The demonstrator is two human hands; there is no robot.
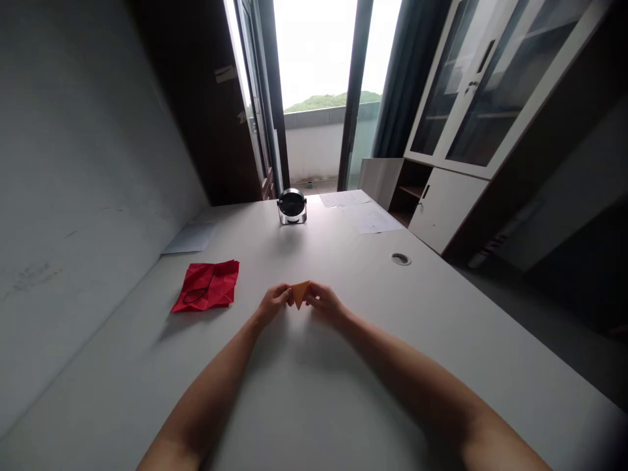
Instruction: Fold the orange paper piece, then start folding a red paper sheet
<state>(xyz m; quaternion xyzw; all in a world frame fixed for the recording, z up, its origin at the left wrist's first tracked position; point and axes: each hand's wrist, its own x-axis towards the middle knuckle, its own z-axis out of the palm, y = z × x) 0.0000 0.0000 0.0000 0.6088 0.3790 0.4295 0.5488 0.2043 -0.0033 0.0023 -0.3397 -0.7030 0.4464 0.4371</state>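
A small orange piece of folded paper (300,294), shaped like a triangle with its point toward me, is held between my two hands just over the white table. My left hand (275,303) pinches its left corner. At the right corner, the fingers of my right hand (324,302) are closed on the paper too. Some of the fingertips are hidden behind the paper. To the left of my left hand lies creased red paper (206,286) with a thin dark loop (196,295) on top.
A round black device on a metal stand (292,207) stands toward the far edge of the white table (367,405). White sheets (373,217) lie at the back right, and another sheet (191,237) by the left wall. A cable hole (400,259) is at the right.
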